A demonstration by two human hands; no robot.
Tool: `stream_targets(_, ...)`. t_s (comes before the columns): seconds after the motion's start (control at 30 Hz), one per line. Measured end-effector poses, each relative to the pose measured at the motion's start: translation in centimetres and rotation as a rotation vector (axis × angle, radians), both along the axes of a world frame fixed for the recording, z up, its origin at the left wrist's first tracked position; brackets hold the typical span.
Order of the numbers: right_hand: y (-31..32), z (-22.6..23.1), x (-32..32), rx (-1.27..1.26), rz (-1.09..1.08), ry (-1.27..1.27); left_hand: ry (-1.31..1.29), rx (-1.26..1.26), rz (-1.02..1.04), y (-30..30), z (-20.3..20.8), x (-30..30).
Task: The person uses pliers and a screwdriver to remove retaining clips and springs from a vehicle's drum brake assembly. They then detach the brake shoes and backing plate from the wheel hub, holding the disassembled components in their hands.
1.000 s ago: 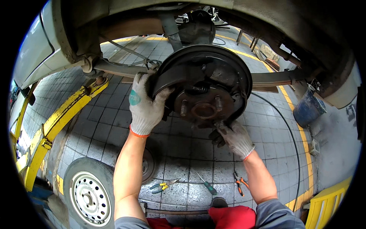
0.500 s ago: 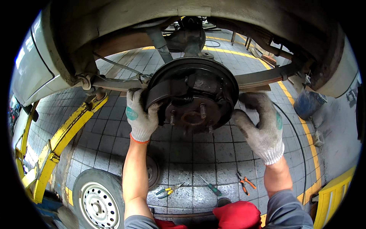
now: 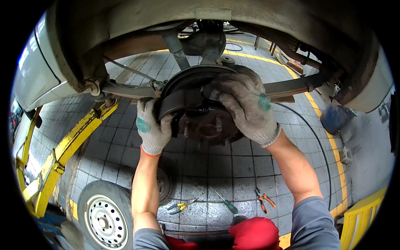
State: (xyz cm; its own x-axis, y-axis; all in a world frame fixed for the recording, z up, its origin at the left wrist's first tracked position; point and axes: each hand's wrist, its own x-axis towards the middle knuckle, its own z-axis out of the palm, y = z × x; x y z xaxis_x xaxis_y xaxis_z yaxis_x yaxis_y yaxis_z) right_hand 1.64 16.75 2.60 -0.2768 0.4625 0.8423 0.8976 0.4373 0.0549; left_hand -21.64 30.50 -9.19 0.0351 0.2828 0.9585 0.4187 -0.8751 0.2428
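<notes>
Under the raised vehicle a dark drum brake assembly is exposed, with its round backing plate (image 3: 179, 78) behind and a hub (image 3: 204, 127) with wheel studs in front. My left hand (image 3: 151, 127), in a whitish knit glove, is closed around the outer edge of the curved left brake shoe (image 3: 177, 103). My right hand (image 3: 252, 108), gloved alike and dirty at the fingers, reaches over the assembly's upper right. Its fingers curl in near the upper end of that shoe, and what they grip is hidden. A small coil spring (image 3: 204, 110) shows above the hub.
On the tiled floor lie yellow-handled pliers (image 3: 182, 206), a green-handled screwdriver (image 3: 227, 203) and orange-handled pliers (image 3: 265, 200). A wheel (image 3: 106, 218) lies at lower left. Yellow lift arms (image 3: 68, 148) stand left, a leaf spring (image 3: 287, 86) extends right, and a dark bucket (image 3: 334, 118) stands beyond.
My right hand has moved up and left, from beside the assembly's right edge onto its upper front. My left hand stays on the brake shoe.
</notes>
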Motion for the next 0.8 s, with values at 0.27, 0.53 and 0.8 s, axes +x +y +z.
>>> stream_targets(0.27,-3.3,-1.0,-1.0,0.007,-0.080,-0.089,0.067,-0.081,-0.083,0.1,0.6,-0.6)
stream_targets(0.53,-6.3,-3.4,-4.9,-0.128,-0.381,-0.183,0.038,-0.168,-0.147,-0.8,1.3,-0.4)
stream_targets(0.8,-4.4,-6.8,-5.0,0.021,-0.226,0.157,-0.016,-0.052,-0.073,-0.6,0.7,0.3)
